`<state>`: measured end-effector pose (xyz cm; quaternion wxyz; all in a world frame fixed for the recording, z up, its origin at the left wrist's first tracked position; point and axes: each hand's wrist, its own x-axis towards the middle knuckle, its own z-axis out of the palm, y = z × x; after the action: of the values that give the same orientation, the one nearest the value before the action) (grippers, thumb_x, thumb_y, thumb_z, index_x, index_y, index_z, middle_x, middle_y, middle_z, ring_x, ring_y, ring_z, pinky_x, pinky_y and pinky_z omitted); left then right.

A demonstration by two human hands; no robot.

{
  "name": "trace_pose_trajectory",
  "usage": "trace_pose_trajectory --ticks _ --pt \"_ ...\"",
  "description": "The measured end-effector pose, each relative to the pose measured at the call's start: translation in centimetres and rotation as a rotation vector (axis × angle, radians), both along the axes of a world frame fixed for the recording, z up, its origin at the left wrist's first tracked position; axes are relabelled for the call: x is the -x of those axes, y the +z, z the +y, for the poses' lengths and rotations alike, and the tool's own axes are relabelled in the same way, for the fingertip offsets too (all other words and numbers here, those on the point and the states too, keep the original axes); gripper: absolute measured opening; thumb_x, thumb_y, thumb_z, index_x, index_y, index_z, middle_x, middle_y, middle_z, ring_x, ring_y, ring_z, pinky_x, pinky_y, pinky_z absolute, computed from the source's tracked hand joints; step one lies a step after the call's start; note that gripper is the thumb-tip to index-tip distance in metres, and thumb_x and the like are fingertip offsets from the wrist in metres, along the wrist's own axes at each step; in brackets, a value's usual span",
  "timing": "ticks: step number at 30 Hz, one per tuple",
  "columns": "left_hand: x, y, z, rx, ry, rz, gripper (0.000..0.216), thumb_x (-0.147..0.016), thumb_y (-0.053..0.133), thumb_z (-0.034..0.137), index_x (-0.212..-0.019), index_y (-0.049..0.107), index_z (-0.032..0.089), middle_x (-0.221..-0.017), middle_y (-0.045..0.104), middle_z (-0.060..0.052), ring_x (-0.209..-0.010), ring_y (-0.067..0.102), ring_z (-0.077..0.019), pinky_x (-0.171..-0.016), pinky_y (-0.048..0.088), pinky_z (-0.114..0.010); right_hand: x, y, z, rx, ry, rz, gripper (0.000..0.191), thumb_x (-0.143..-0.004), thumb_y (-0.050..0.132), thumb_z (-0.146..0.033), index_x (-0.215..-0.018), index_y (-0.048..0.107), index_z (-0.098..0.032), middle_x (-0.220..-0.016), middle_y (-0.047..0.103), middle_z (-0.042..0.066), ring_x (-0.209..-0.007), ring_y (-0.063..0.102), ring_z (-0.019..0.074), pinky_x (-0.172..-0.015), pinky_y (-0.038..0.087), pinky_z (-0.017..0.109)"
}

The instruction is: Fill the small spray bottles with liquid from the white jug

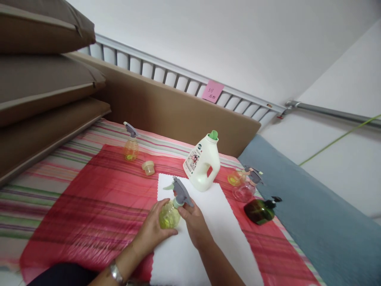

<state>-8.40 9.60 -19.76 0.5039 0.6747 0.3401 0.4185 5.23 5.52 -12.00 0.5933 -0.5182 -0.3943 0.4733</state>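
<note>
A small spray bottle (169,215) with a clear yellow-green body and a grey trigger head (182,192) is held tilted over a white scallop-edged sheet (205,254). Wrapped round the body from the left is my left hand (154,226). The fingers of my right hand (194,223) close at the neck, just under the trigger head. Beyond them a large white jug (204,163) with a handle stands upright, its mouth showing a green spout. A pale cap-like cup (148,168) lies to the left.
At the back left stands another spray bottle (131,149). On the right lie a yellow spray bottle (236,178), a pink one (244,191) and a dark green pump bottle (259,211). A red plastic sheet (89,206) covers striped cloth; brown cushions (44,79) are stacked left.
</note>
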Motion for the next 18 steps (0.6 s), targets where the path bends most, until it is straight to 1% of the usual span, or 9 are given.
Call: trace_pose_trajectory --ticks 2,3,5,7,8,10,13,16,18 --pt "-0.01 0.07 0.02 0.011 -0.006 0.001 0.081 -0.054 0.082 0.018 -0.126 0.046 0.021 -0.131 0.052 -0.013 -0.124 0.046 -0.0307 -0.107 0.032 -0.049 0.03 0.19 0.05 0.013 -0.015 -0.033 0.040 -0.066 0.077 -0.034 -0.102 0.065 -0.022 -0.108 0.068 0.006 -0.107 0.057 0.0280 -0.096 0.041 0.044" --pt "-0.02 0.10 0.03 0.017 -0.009 0.004 0.081 -0.054 0.082 0.018 -0.126 0.046 0.021 -0.131 0.052 -0.013 -0.124 0.046 -0.0306 -0.108 0.032 -0.049 0.06 0.28 0.09 0.018 -0.027 -0.048 0.041 -0.064 0.078 -0.032 -0.102 0.065 -0.023 -0.111 0.067 0.006 -0.107 0.057 0.0281 -0.096 0.040 0.044" --pt "-0.03 0.16 0.06 0.024 -0.012 0.007 0.081 -0.054 0.082 0.018 -0.127 0.046 0.020 -0.132 0.051 -0.013 -0.125 0.045 -0.0304 -0.108 0.032 -0.049 0.15 0.43 0.11 0.013 -0.040 -0.060 0.046 -0.063 0.079 -0.030 -0.106 0.064 -0.024 -0.119 0.064 0.006 -0.111 0.054 0.0279 -0.097 0.040 0.044" --pt "-0.03 0.20 0.06 0.025 -0.015 0.005 0.080 -0.055 0.081 0.018 -0.127 0.045 0.020 -0.131 0.051 -0.013 -0.124 0.046 -0.0301 -0.108 0.032 -0.049 0.23 0.47 0.07 0.005 -0.020 -0.057 0.047 -0.067 0.075 -0.033 -0.112 0.062 -0.025 -0.124 0.061 0.006 -0.116 0.051 0.0273 -0.099 0.038 0.043" --pt "-0.03 0.23 0.05 0.023 -0.018 0.003 0.080 -0.055 0.081 0.018 -0.127 0.045 0.020 -0.131 0.051 -0.013 -0.124 0.046 -0.0299 -0.108 0.032 -0.049 0.24 0.45 0.05 0.004 -0.008 -0.056 0.046 -0.069 0.074 -0.035 -0.112 0.062 -0.025 -0.124 0.061 0.006 -0.117 0.051 0.0270 -0.099 0.038 0.043" --pt "-0.03 0.29 0.01 0.014 -0.019 -0.004 0.080 -0.054 0.081 0.016 -0.126 0.046 0.021 -0.131 0.052 -0.013 -0.124 0.046 -0.0299 -0.108 0.032 -0.049 0.25 0.31 -0.01 0.006 -0.006 -0.062 0.041 -0.070 0.074 -0.036 -0.107 0.063 -0.024 -0.118 0.064 0.006 -0.112 0.054 0.0269 -0.098 0.039 0.043" --pt "-0.04 0.47 -0.08 0.004 -0.012 -0.015 0.080 -0.053 0.080 0.014 -0.125 0.047 0.022 -0.130 0.053 -0.012 -0.124 0.047 -0.0303 -0.107 0.032 -0.050 0.31 0.09 -0.16 0.007 -0.038 -0.068 0.039 -0.066 0.077 -0.034 -0.101 0.063 -0.024 -0.109 0.067 0.005 -0.104 0.057 0.0267 -0.094 0.041 0.043" --pt "-0.04 0.75 -0.14 0.022 -0.009 -0.013 0.078 -0.054 0.079 0.013 -0.125 0.047 0.021 -0.130 0.053 -0.013 -0.123 0.047 -0.0305 -0.107 0.033 -0.050 0.43 0.05 -0.44 -0.005 0.002 -0.044 0.047 -0.069 0.075 -0.038 -0.112 0.060 -0.025 -0.120 0.063 0.006 -0.111 0.054 0.0270 -0.097 0.039 0.043" --pt "-0.02 0.90 -0.15 0.031 -0.012 -0.009 0.078 -0.054 0.079 0.013 -0.124 0.047 0.020 -0.130 0.053 -0.014 -0.123 0.047 -0.0306 -0.107 0.033 -0.050 0.43 -0.01 -0.53 -0.016 0.035 -0.027 0.048 -0.073 0.072 -0.040 -0.117 0.058 -0.025 -0.126 0.060 0.007 -0.117 0.051 0.0267 -0.101 0.037 0.043"
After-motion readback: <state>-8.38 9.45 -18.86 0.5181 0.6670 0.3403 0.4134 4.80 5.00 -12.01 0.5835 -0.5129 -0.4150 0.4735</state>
